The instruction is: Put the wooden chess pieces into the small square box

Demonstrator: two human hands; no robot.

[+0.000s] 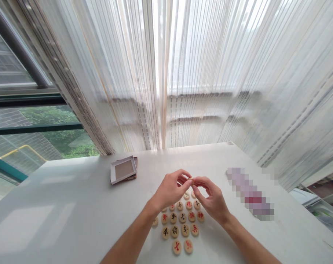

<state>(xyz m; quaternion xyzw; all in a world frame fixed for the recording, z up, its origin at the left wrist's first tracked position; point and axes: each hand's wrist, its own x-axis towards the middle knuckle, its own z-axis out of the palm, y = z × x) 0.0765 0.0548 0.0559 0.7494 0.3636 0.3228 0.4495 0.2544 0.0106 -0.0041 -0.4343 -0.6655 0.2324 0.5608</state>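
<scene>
Several round wooden Chinese chess pieces (182, 217) lie in rough rows on the white table (73, 220), marked with red or black characters. Over the far rows, my left hand (172, 189) is closed, its thumb and fingers pinched at the tips. My right hand (212, 198) meets it there, also in a pinch. Between the fingertips of both hands shows the pale edge of one small Chinese chess piece (191, 179), raised above the table; its face is hidden. My hands and left forearm cover part of the far and left pieces.
A shallow open box (124, 170) sits at the back left of the table, tilted over another flat piece beneath it. To the right lies a long pixelated object (249, 194). Striped sheer curtains (194, 73) hang behind the table's far edge, and a window (31, 128) is at left.
</scene>
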